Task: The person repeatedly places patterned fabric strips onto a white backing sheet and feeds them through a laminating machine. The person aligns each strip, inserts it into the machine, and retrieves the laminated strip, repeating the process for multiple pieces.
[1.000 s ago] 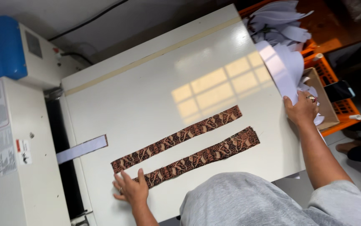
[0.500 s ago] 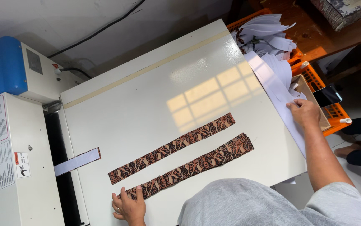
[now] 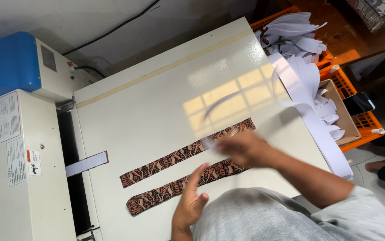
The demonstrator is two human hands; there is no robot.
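Two patterned brown fabric strips lie side by side on the white table (image 3: 165, 89), slanting from 7 toward 2 o'clock. The left hand (image 3: 191, 203), fingers straight and pressed together, rests its fingertips on the lower strip (image 3: 165, 195). The right hand (image 3: 241, 149), motion-blurred, pinches a white paper strip (image 3: 246, 93) above the upper strip (image 3: 174, 158). White paper scraps (image 3: 299, 40) are piled at 2 o'clock.

Two brown patterned strips (image 3: 188, 154) lie on the cream table (image 3: 156, 102); the blurred right hand (image 3: 241, 147) carries a white strip (image 3: 228, 96) over them.
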